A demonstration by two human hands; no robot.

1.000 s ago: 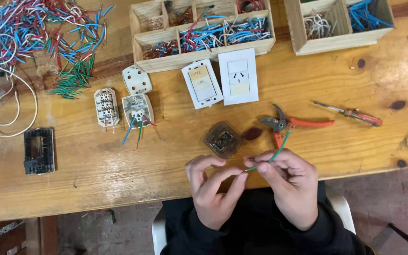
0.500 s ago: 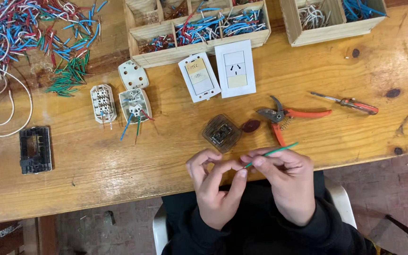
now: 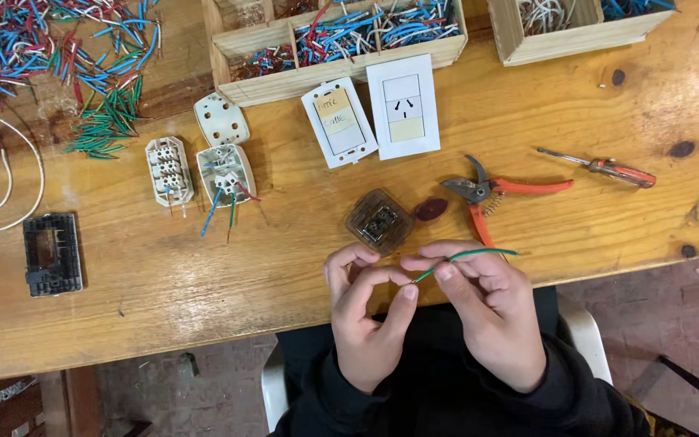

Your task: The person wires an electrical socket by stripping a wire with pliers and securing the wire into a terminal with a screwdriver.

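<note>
Both hands are pinching the short green wire (image 3: 467, 257) above the table's (image 3: 204, 283) near edge, right hand (image 3: 487, 311) gripping mid-length, left hand (image 3: 366, 311) nipping its bare tip — light, springy, probably best held close to that end.

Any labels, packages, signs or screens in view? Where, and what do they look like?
Left faceplate: white rectangle, tilted, below the wooden tray; yellowish label strip with handwriting.
Right faceplate: white rectangle beside it; socket holes above a pale yellow label strip.
No packages, signs or screens.
</note>
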